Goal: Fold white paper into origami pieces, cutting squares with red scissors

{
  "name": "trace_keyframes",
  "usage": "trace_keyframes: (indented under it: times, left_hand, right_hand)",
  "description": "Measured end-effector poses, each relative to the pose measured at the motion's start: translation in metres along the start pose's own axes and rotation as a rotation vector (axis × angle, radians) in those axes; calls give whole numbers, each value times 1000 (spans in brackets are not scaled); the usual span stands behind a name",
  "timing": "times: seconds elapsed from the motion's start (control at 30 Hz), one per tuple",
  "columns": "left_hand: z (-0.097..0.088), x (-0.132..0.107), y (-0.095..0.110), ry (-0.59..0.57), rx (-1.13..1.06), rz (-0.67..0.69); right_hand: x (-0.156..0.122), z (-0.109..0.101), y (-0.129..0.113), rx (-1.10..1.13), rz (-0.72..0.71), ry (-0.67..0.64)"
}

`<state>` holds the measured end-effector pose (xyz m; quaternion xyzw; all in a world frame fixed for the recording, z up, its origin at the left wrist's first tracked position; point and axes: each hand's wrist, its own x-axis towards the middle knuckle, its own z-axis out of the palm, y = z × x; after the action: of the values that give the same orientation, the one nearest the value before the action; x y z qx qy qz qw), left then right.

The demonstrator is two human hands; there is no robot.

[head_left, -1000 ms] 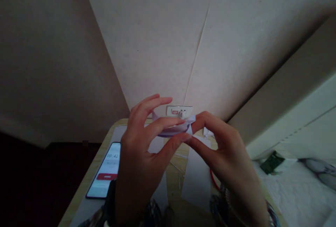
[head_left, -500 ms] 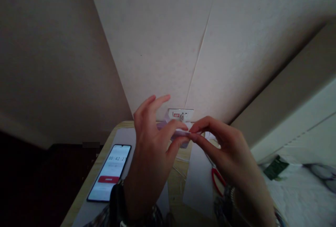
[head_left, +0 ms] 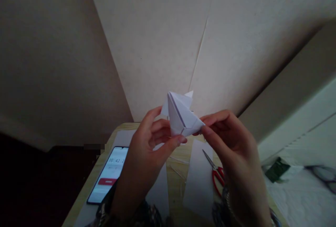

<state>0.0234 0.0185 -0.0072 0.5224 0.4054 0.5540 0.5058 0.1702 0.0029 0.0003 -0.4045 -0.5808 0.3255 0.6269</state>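
Note:
A folded white paper figure is held up between my two hands, above the far part of a small wooden table. It has pointed flaps at the top and a crease running down its front. My left hand grips its lower left part, thumb in front and fingers behind. With thumb and fingertips, my right hand pinches the pointed right corner. Red-handled scissors lie on the table beside my right wrist, partly hidden by it.
A phone showing a running timer lies at the left of the wooden table. White paper sheets and thin white strips lie on it. Beyond rises a pale wall. At right, glasses and a green packet rest on white fabric.
The paper figure has been raised and turned, so its creased face now shows. My left fingers have moved from spread to curled behind it. My right hand has shifted slightly right.

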Motion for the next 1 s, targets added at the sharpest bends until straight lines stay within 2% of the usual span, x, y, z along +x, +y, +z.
trace_keyframes:
  times: [0.13,0.23,0.37,0.57,0.83,1.0]
  left_hand:
    - [0,-2,6,61,86,91]
    - [0,-3,7,90,148,118]
    - [1,-3,5,59,185,141]
    - [0,-5,6,-4,264,187]
    - [2,-9,3,149,490,306]
    - [2,-6,6,70,325,247]
  right_hand:
    - [5,-7,3,-41,-3,-142]
    - [8,-9,6,-79,-14,-195]
    - [9,-9,9,-170,-13,-233]
    - [8,-9,5,-204,-35,-222]
    - [7,-6,2,-221,-14,-166]
    - [7,-10,0,-162,-25,-154]
